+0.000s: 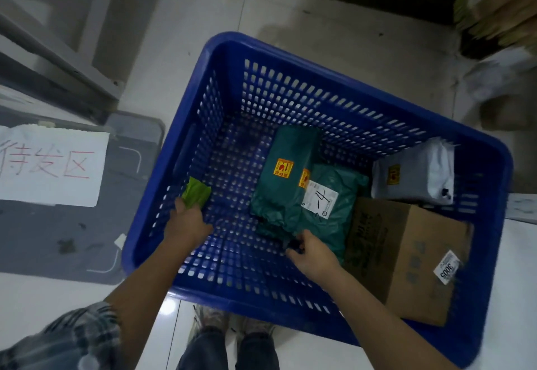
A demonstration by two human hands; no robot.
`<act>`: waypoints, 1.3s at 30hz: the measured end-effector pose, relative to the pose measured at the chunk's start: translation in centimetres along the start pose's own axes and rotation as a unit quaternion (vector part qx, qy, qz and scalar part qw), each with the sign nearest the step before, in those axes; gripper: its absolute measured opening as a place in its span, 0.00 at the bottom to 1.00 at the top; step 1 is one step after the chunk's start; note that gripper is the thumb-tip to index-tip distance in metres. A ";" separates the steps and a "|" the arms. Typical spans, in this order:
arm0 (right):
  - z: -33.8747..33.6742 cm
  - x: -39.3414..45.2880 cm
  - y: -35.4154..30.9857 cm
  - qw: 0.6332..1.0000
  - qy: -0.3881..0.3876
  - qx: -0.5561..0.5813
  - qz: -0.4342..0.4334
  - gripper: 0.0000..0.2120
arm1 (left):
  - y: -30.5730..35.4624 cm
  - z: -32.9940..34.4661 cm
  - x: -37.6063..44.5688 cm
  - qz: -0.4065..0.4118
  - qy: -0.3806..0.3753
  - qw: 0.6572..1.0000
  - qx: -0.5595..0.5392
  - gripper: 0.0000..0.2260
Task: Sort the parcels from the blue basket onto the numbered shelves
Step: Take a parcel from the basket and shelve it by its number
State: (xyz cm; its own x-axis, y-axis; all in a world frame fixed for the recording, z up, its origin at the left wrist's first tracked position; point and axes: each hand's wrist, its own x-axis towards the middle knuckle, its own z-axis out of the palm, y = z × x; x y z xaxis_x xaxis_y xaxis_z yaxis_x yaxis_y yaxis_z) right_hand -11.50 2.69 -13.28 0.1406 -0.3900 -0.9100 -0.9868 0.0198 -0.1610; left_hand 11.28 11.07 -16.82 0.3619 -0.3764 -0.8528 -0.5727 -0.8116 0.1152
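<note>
Both hands (186,220) low in basket (226,50)

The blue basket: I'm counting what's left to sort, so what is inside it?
Inside the blue basket: two dark green bags, a grey bag and a cardboard box. Anything beneath them is covered.

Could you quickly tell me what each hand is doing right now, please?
Left hand: holds a small light green packet.
Right hand: grips the near edge of a dark green parcel.
</note>
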 end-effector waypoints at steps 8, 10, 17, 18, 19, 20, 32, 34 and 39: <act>0.3 2.2 1.1 0.997 -0.021 0.068 0.014 0.23 | 1.6 2.1 1.2 -0.003 0.134 0.991 -0.024 0.29; 0.4 2.6 1.2 0.996 -0.030 0.080 0.014 0.22 | 2.0 2.8 1.6 -0.022 0.149 0.987 -0.061 0.30; 1.2 3.3 0.6 0.950 -0.076 0.296 0.062 0.12 | 3.3 3.4 2.0 -0.049 0.125 0.990 0.032 0.11; 1.2 3.3 0.3 0.936 -0.082 0.337 0.068 0.13 | 3.6 3.6 1.6 -0.022 0.139 0.990 0.022 0.11; 1.2 3.2 0.2 0.920 -0.086 0.374 0.073 0.15 | 4.0 3.7 1.1 0.010 0.154 0.988 0.019 0.10; 1.2 3.2 0.1 0.904 -0.088 0.410 0.077 0.16 | 4.5 3.8 0.7 0.045 0.164 0.985 0.022 0.10; -2.3 3.3 2.7 0.751 -0.050 0.656 0.056 0.14 | 10.3 5.9 -2.8 0.535 0.146 0.824 0.113 0.11; -2.2 3.5 3.5 0.767 -0.008 0.639 0.066 0.15 | 10.7 5.8 -2.8 0.488 0.080 0.869 0.026 0.19; -2.5 3.3 4.7 0.791 -0.030 0.611 0.028 0.18 | 11.6 3.6 -1.0 0.285 0.100 0.937 -0.177 0.30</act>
State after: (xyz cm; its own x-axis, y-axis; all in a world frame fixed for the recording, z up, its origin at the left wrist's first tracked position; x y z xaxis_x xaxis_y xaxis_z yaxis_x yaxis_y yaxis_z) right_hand -15.87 -0.79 -16.12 0.1388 -0.3134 -0.9394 -0.1830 0.9241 -0.3354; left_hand 1.60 3.68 -16.45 0.2214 -0.8414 -0.4930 -0.4477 -0.5368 0.7151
